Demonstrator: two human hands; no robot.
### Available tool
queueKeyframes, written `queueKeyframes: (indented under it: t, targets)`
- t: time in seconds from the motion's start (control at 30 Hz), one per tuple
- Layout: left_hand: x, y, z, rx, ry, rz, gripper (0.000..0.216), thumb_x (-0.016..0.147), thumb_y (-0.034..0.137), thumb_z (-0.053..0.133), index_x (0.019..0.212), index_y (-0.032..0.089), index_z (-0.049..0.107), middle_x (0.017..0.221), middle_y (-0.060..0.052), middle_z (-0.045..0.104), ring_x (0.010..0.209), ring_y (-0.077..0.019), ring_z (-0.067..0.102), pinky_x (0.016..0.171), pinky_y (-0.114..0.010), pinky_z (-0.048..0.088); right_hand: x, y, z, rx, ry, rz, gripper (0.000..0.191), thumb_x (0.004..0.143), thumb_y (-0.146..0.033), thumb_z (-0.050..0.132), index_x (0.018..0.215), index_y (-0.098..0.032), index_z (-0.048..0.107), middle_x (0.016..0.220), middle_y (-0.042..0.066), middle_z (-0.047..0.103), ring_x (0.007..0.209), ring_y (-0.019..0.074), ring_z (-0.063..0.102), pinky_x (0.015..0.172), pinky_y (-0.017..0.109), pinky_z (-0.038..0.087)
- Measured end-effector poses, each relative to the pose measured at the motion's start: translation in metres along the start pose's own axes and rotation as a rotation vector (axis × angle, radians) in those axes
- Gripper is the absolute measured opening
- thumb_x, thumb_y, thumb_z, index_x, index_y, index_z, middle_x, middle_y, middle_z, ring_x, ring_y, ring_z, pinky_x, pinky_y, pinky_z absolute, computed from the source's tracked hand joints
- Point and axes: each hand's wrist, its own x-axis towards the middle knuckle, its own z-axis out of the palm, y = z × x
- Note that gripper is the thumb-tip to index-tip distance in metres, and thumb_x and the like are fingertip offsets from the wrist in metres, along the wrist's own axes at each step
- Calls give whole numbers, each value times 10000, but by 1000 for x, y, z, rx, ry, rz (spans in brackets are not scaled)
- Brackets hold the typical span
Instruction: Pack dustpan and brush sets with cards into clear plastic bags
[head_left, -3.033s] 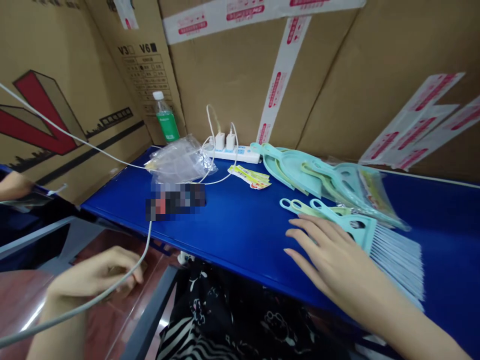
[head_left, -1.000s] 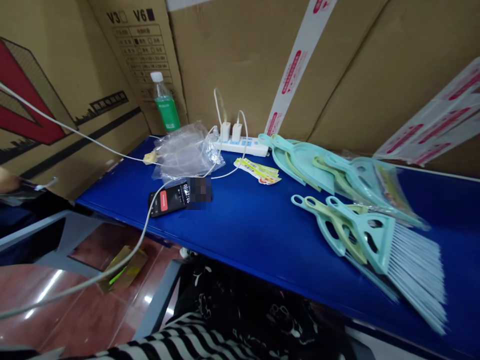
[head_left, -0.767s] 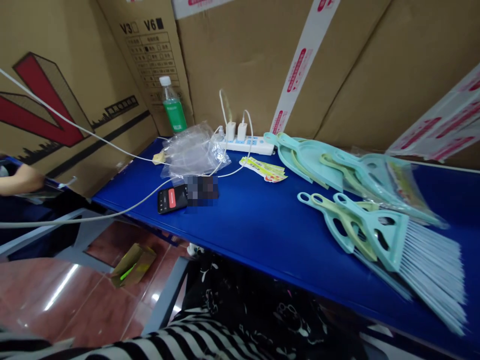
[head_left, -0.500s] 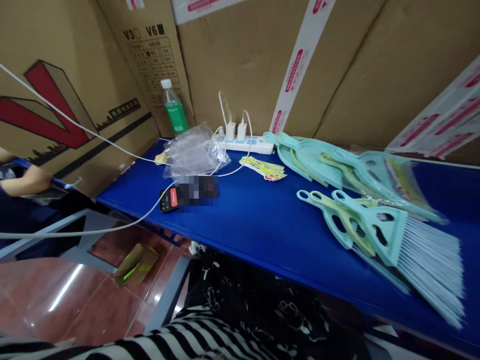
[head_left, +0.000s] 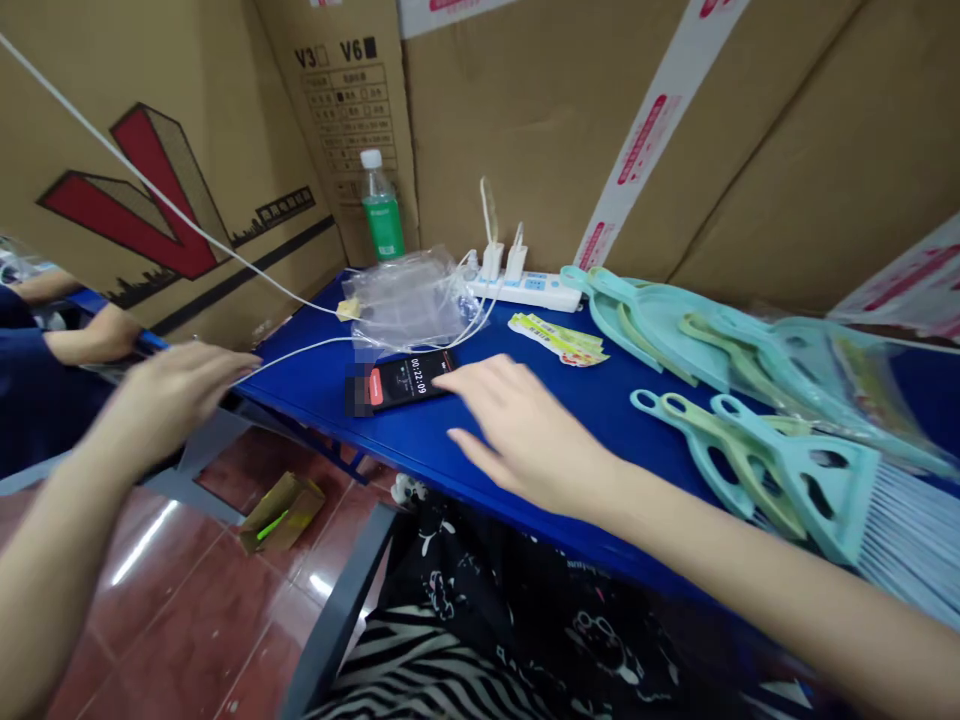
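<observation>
My left hand (head_left: 169, 395), blurred a little, is raised off the table's left end, with its fingers pressed together around a white cable (head_left: 300, 350). Part of the cable is hidden behind the hand. My right hand (head_left: 525, 430) reaches over the table from the right, palm down, fingers stretched out and thumb apart. Its fingertips are at the right end of a black phone (head_left: 397, 388), which lies flat and has a timer and a red patch on its screen. Nothing is gripped in that hand.
Behind the phone lie clear plastic bags (head_left: 412, 300), a green-labelled bottle (head_left: 384, 225), a power strip (head_left: 532, 290) and yellow-green labels (head_left: 559, 338). Light-blue and green dustpans (head_left: 667, 325) and brushes (head_left: 832, 490) lie at right. A co-worker's arm (head_left: 90, 335) shows at left. Cardboard (head_left: 525, 130) walls the back.
Both my hands have come into view, the left to the cable and the right to the phone. The cable has shifted upward. The view has turned slightly left.
</observation>
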Motion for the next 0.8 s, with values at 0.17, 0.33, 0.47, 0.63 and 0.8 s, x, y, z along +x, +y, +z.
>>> queueKeyframes:
  t: [0.17, 0.33, 0.47, 0.63, 0.8]
  targets:
    - [0, -1, 47, 29, -92, 82, 725, 939, 686, 195, 836, 177, 702, 823, -52, 664, 718, -164, 616, 701, -289, 509, 65, 0, 51, -56, -273, -95, 653, 815, -349, 737, 1331, -37, 488, 1277, 213, 573, 1184, 344, 473, 972, 510, 414]
    - [-1, -2, 80, -112, -68, 43, 636, 945, 650, 299, 843, 204, 741, 746, -41, 643, 674, -165, 595, 670, -275, 483, 99, 5, 76, -94, -329, -118, 731, 762, -479, 763, 1276, -11, 535, 1242, 231, 595, 1187, 368, 464, 980, 511, 382]
    - [-8, -6, 96, -85, 11, 17, 572, 967, 577, 333, 858, 206, 755, 724, -52, 604, 705, -183, 556, 690, -295, 480, 109, 11, 85, -106, -349, -140, 790, 770, -518, 738, 1338, -24, 498, 1275, 226, 586, 1187, 386, 457, 974, 526, 368]
    - [-10, -13, 98, -23, -77, 95, 539, 1000, 485, 297, 920, 201, 748, 740, -59, 608, 692, -185, 554, 660, -296, 481, 122, 18, 88, -101, -419, -166, 762, 771, -520, 718, 1336, -48, 520, 1234, 218, 616, 1156, 406, 467, 946, 555, 367]
    - [-10, -9, 96, -66, -89, 87, 536, 1006, 473, 281, 941, 199, 737, 801, -67, 641, 740, -187, 596, 698, -291, 495, 129, 24, 88, -22, -458, -166, 774, 709, -482, 772, 1298, -36, 543, 1219, 212, 610, 1152, 376, 481, 949, 515, 385]
